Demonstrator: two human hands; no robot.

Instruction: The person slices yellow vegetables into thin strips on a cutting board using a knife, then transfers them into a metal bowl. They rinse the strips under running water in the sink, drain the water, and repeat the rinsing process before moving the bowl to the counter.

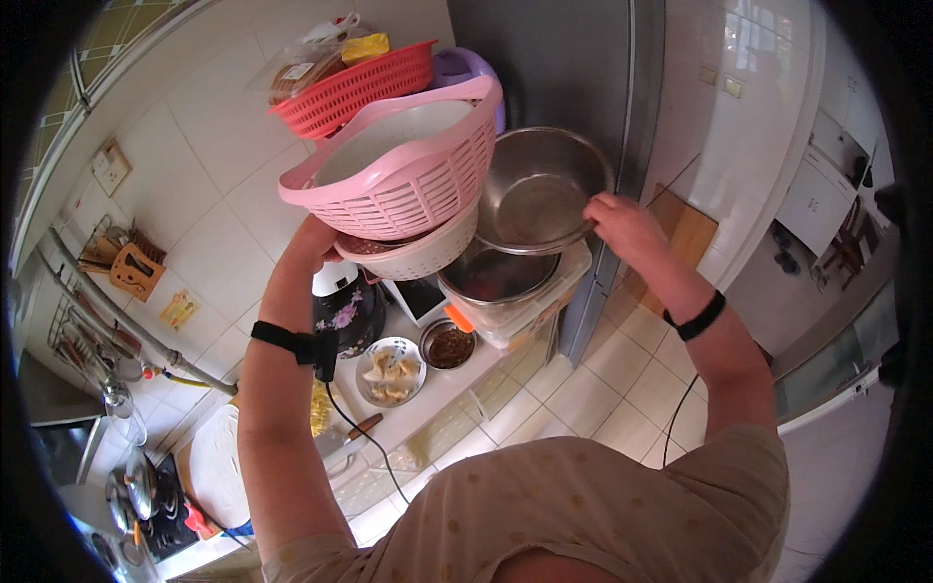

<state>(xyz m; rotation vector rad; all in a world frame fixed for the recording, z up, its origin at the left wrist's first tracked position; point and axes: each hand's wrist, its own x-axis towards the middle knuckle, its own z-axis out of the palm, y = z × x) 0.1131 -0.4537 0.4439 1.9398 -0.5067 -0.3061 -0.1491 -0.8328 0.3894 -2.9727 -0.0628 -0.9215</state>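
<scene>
My left hand (pixel 321 239) is at the left side of a stack of plastic baskets, its fingers partly hidden beneath them. The stack has a pink slotted basket (pixel 408 191) on top, with a whitish colander (pixel 393 142) inside it, and a cream perforated colander (pixel 419 253) below. My right hand (pixel 614 218) grips the rim of a large stainless steel bowl (pixel 543 197), which is tilted beside the stack. Under that bowl, another steel bowl (pixel 499 275) rests on a clear plastic storage box (pixel 525 306).
Behind stands a red basket (pixel 357 91) with packages. The grey refrigerator (pixel 568 65) is close on the right. On the counter are a dark flowered appliance (pixel 351 313), a plate of dumplings (pixel 391 372), a small bowl of dark food (pixel 447 345) and a wooden-handled knife (pixel 364 426).
</scene>
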